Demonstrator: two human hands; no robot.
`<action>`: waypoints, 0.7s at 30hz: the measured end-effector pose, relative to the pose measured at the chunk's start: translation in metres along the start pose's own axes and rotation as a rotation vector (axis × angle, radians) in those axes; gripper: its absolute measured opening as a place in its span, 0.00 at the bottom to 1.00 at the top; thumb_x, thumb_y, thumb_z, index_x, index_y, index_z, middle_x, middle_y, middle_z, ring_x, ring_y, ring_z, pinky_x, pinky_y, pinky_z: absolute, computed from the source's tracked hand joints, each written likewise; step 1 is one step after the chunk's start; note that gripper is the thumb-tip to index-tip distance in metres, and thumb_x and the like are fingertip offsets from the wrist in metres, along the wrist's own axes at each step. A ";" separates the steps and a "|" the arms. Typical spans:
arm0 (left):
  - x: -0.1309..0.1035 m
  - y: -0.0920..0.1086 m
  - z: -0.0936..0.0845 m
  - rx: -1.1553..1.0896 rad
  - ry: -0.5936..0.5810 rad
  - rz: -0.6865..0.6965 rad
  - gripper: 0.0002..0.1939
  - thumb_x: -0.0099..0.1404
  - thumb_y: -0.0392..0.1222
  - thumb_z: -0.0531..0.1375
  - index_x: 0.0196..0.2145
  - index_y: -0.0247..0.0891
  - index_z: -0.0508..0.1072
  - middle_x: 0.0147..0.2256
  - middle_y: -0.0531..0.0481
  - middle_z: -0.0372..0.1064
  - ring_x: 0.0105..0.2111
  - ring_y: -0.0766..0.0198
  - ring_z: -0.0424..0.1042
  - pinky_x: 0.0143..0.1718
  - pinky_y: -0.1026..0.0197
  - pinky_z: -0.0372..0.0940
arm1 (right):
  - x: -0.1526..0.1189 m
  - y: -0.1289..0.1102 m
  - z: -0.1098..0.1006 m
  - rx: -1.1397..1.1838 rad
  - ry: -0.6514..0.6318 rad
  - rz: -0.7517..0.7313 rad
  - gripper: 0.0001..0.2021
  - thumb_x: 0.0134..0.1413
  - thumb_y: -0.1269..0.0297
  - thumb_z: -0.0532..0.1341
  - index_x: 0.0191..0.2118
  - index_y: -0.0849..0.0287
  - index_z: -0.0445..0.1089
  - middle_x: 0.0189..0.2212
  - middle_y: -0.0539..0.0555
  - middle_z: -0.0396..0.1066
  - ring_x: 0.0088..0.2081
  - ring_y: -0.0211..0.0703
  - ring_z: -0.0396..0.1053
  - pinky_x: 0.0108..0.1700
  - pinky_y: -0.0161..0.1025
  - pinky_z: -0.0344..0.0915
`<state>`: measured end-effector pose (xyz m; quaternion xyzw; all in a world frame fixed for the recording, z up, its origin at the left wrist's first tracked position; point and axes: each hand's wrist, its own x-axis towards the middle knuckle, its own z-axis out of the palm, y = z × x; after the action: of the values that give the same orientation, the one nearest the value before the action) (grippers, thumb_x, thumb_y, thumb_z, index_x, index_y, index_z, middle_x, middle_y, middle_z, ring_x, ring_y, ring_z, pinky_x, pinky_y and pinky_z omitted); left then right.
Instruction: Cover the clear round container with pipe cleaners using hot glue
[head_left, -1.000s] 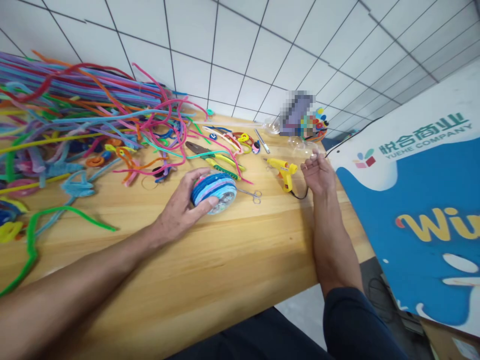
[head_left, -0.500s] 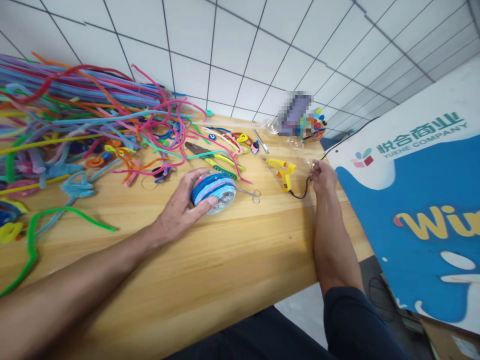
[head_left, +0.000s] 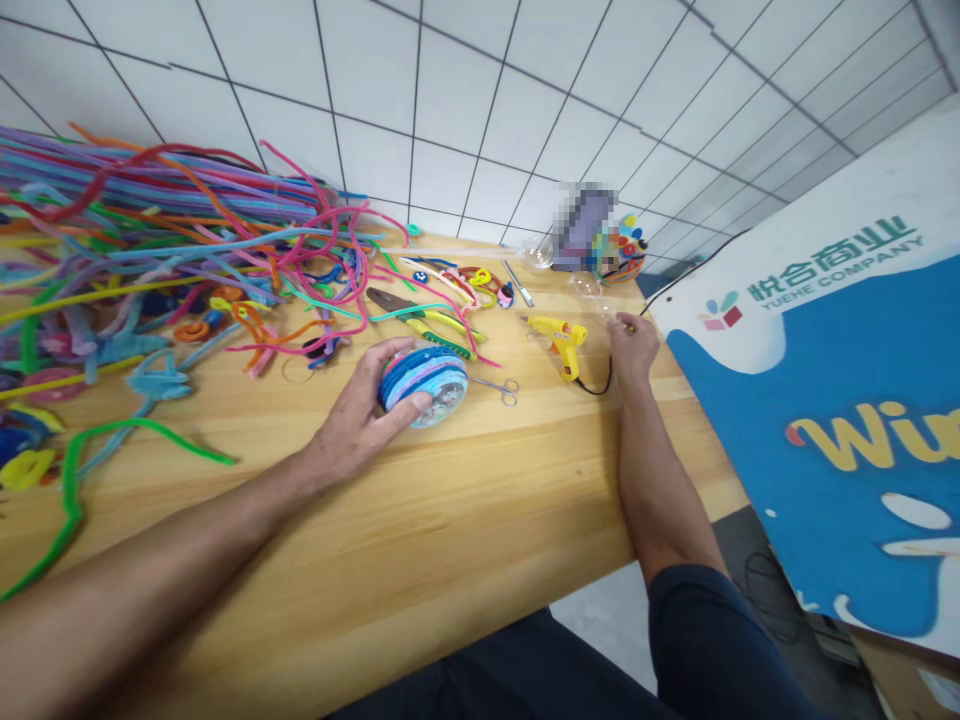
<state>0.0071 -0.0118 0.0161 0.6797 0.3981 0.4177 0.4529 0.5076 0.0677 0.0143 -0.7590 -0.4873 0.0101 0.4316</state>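
My left hand (head_left: 367, 405) is wrapped around a rounded ball (head_left: 421, 372) wound with blue, light blue and purple pipe cleaners; clear plastic shows at its lower right side. A small pair of scissors (head_left: 508, 390) lies just right of the ball. My right hand (head_left: 636, 345) is closed at the far right of the table, its fingertips pinched on the black cord (head_left: 598, 390) of a yellow glue gun (head_left: 566, 345). The glue gun lies on its side, left of that hand. Clear plastic pieces (head_left: 589, 287) lie close to the fingertips.
Pliers (head_left: 431, 325) and a utility knife (head_left: 517, 283) lie behind the ball. A large pile of colourful pipe cleaners (head_left: 180, 215) covers the left side. A cup of coloured bits (head_left: 622, 250) stands near the tiled wall. A blue printed board (head_left: 847, 400) leans at the right.
My right hand has shifted slightly left and up along the cord. The left hand still holds the ball, and the view has turned a little.
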 end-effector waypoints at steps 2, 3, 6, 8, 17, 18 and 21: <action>0.000 -0.001 0.000 -0.001 0.004 0.002 0.40 0.72 0.67 0.67 0.71 0.44 0.62 0.70 0.35 0.67 0.69 0.38 0.70 0.71 0.31 0.67 | -0.002 -0.008 -0.001 -0.029 0.044 0.000 0.10 0.54 0.58 0.66 0.41 0.55 0.77 0.46 0.59 0.77 0.48 0.53 0.74 0.61 0.55 0.73; 0.000 -0.002 0.001 0.001 0.007 0.004 0.40 0.72 0.67 0.67 0.71 0.44 0.62 0.71 0.35 0.66 0.69 0.38 0.71 0.71 0.31 0.67 | -0.003 -0.014 -0.003 -0.037 0.075 -0.004 0.10 0.54 0.60 0.67 0.41 0.56 0.77 0.48 0.60 0.76 0.48 0.53 0.74 0.63 0.56 0.72; 0.000 -0.003 0.002 -0.004 0.010 0.015 0.39 0.73 0.66 0.67 0.70 0.44 0.61 0.70 0.34 0.66 0.68 0.40 0.71 0.72 0.33 0.66 | -0.011 -0.045 -0.014 -0.033 0.163 -0.091 0.09 0.59 0.61 0.67 0.44 0.55 0.78 0.49 0.58 0.75 0.45 0.50 0.74 0.62 0.56 0.72; 0.001 -0.003 0.003 -0.019 0.003 0.029 0.39 0.73 0.66 0.66 0.70 0.43 0.61 0.70 0.34 0.66 0.68 0.41 0.71 0.72 0.34 0.67 | -0.025 -0.079 -0.025 0.045 0.169 -0.181 0.09 0.65 0.59 0.66 0.47 0.52 0.79 0.48 0.56 0.77 0.44 0.49 0.75 0.58 0.54 0.75; 0.001 0.000 0.001 -0.011 -0.011 0.106 0.36 0.76 0.64 0.64 0.70 0.43 0.61 0.70 0.35 0.66 0.70 0.42 0.69 0.75 0.36 0.64 | -0.156 -0.221 -0.011 0.530 -0.463 -0.499 0.10 0.69 0.52 0.70 0.53 0.40 0.81 0.53 0.49 0.82 0.56 0.55 0.78 0.59 0.54 0.76; 0.001 0.000 0.001 -0.005 -0.011 0.121 0.36 0.76 0.64 0.64 0.70 0.43 0.62 0.70 0.35 0.66 0.71 0.42 0.69 0.75 0.36 0.64 | -0.165 -0.225 -0.003 0.551 -0.517 -0.511 0.12 0.68 0.53 0.71 0.54 0.39 0.80 0.55 0.49 0.81 0.59 0.55 0.77 0.61 0.55 0.75; 0.002 -0.004 0.002 0.010 0.002 0.160 0.36 0.75 0.63 0.65 0.71 0.42 0.62 0.70 0.34 0.66 0.71 0.41 0.69 0.74 0.35 0.64 | -0.178 -0.226 0.015 0.585 -0.631 -0.507 0.14 0.68 0.55 0.70 0.57 0.40 0.77 0.59 0.49 0.78 0.64 0.55 0.74 0.69 0.57 0.70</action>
<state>0.0088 -0.0093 0.0122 0.7113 0.3451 0.4512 0.4141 0.2422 -0.0210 0.0828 -0.4239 -0.7400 0.2702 0.4467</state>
